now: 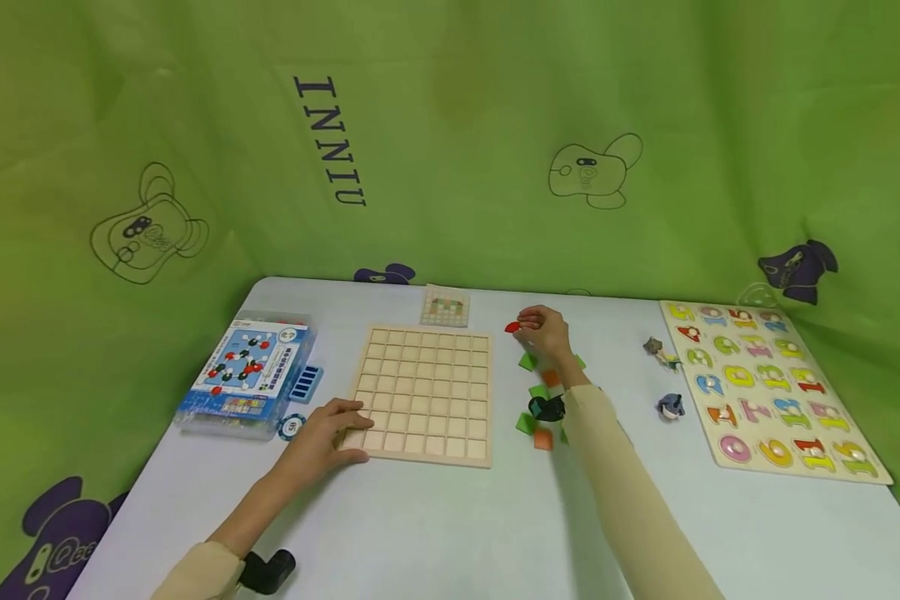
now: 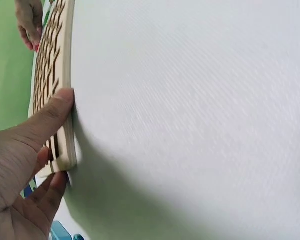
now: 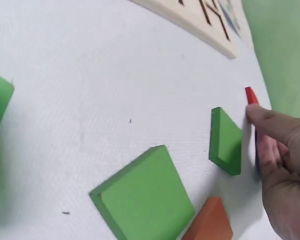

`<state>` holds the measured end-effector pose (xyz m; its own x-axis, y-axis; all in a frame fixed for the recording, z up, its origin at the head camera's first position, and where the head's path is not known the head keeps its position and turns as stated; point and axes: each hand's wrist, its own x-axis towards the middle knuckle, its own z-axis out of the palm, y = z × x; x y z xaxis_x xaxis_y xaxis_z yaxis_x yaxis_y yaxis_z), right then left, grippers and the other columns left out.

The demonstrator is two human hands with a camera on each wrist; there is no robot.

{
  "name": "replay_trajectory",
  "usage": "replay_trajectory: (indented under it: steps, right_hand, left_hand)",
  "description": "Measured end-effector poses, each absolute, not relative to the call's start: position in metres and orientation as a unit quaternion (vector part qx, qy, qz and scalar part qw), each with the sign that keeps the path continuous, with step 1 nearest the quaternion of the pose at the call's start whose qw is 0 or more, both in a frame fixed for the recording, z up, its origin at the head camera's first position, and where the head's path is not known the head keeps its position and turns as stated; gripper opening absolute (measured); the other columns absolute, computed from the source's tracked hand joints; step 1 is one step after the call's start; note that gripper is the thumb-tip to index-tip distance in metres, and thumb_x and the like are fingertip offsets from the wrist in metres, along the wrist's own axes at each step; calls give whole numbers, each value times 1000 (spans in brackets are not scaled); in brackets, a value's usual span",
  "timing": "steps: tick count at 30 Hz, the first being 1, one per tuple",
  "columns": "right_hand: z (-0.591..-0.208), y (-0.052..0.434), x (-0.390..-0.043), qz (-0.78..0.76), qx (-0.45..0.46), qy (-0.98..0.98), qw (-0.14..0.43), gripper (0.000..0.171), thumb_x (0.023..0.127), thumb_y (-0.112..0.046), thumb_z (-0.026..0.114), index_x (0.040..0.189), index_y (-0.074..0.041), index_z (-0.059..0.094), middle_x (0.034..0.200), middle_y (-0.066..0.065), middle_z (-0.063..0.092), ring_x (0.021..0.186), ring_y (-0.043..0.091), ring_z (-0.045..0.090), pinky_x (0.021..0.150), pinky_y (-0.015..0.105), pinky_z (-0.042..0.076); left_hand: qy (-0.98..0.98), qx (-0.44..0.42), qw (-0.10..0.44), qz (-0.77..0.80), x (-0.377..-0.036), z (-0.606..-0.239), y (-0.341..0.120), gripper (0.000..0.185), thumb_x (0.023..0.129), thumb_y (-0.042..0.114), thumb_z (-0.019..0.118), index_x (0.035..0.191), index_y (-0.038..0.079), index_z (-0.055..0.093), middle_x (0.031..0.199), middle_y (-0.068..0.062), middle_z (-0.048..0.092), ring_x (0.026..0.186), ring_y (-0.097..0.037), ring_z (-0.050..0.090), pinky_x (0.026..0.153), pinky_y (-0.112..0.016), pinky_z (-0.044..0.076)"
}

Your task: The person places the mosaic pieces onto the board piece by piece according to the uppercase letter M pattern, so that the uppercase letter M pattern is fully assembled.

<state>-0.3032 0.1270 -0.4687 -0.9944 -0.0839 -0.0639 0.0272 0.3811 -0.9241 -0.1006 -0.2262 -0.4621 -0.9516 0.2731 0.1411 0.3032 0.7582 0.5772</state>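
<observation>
A square wooden board (image 1: 427, 392) with a grid of recessed cells lies flat on the table. My left hand (image 1: 318, 442) grips its near left corner, the thumb (image 2: 57, 107) along the near edge and the fingers around the left side. Beyond the board's right side, my right hand (image 1: 546, 335) pinches a small flat red piece (image 1: 512, 327) between thumb and fingers. Part of the piece is hidden by the hand. Just beneath lie several green tiles (image 3: 145, 197) and an orange tile (image 3: 212, 220), some of them covered by the right forearm in the head view.
A small pattern card (image 1: 446, 306) lies behind the board. At left are a boxed molecule set (image 1: 247, 375), a blue striped piece (image 1: 306, 383) and a round chip (image 1: 291, 427). To the right are two small figures, one grey-blue (image 1: 671, 407), and a number puzzle board (image 1: 772, 392).
</observation>
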Motion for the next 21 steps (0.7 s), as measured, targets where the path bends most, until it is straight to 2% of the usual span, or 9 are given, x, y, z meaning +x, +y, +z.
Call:
replay_trajectory:
  steps: [6, 12, 21]
  right_hand:
    - [-472, 133, -302, -534, -26, 845, 23, 31, 84, 4, 69, 113, 8, 59, 110, 25, 63, 101, 34, 62, 89, 38, 50]
    - [-471, 136, -297, -542, -58, 838, 28, 34, 84, 1, 71, 115, 7, 59, 113, 25, 63, 101, 36, 62, 88, 40, 50]
    - [-467, 123, -280, -587, -74, 805, 42, 31, 86, 1, 68, 116, 5, 60, 116, 23, 63, 102, 35, 63, 82, 33, 53]
  left_hand:
    - [-938, -164, 19, -304, -102, -462, -224, 45, 67, 19, 85, 108, 8, 70, 126, -15, 57, 117, -38, 50, 97, -53, 40]
    - [-941, -169, 27, -294, -103, -465, -228, 42, 68, 23, 85, 105, 11, 71, 125, -13, 57, 117, -38, 50, 96, -54, 41]
    - [-943, -169, 22, -285, -103, -466, -231, 41, 68, 29, 84, 105, 14, 71, 126, -11, 56, 118, -37, 49, 95, -54, 41]
